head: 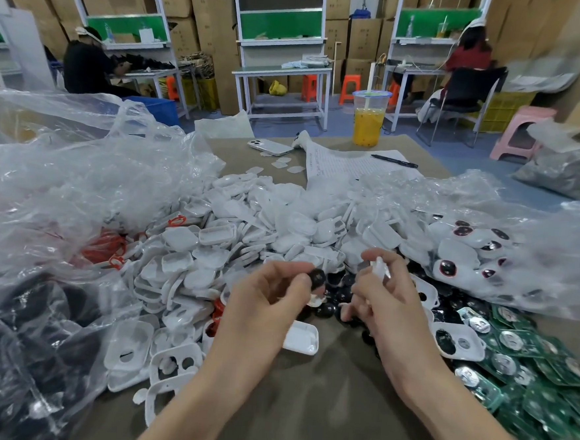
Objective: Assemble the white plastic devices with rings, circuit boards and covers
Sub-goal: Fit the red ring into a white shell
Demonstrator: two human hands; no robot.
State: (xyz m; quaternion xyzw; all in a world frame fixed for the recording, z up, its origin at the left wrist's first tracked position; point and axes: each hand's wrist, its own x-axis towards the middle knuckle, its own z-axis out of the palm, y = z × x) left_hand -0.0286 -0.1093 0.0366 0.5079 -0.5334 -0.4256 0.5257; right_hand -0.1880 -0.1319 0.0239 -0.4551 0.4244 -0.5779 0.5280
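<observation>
- Your left hand (269, 297) is pinching a small black round part (317, 278) between thumb and fingertips, above the brown tabletop (320, 411).
- Your right hand (384, 295) is gripping a white plastic piece (381, 265) in curled fingers (too blurred to tell which part it is), just beside the left hand and apart from it.
- More loose black parts (330, 310) are lying under and between both hands.
- A white shell (302, 337) is lying flat on the table just below the left hand's fingers.
- A heap of white plastic housings (246, 237) is spreading beyond and left of your left hand.
- Green circuit boards (528, 370) are piling up to the right of your right hand.
- Red rings (106, 250) are showing well left of the left hand, partly under a clear plastic bag (78, 177).
- White devices with dark oval windows (468, 253) are sitting beyond your right hand.
- Far beyond both hands, a cup of yellow drink (367, 122), a phone (269, 147) and a pen (394, 161) are resting.
</observation>
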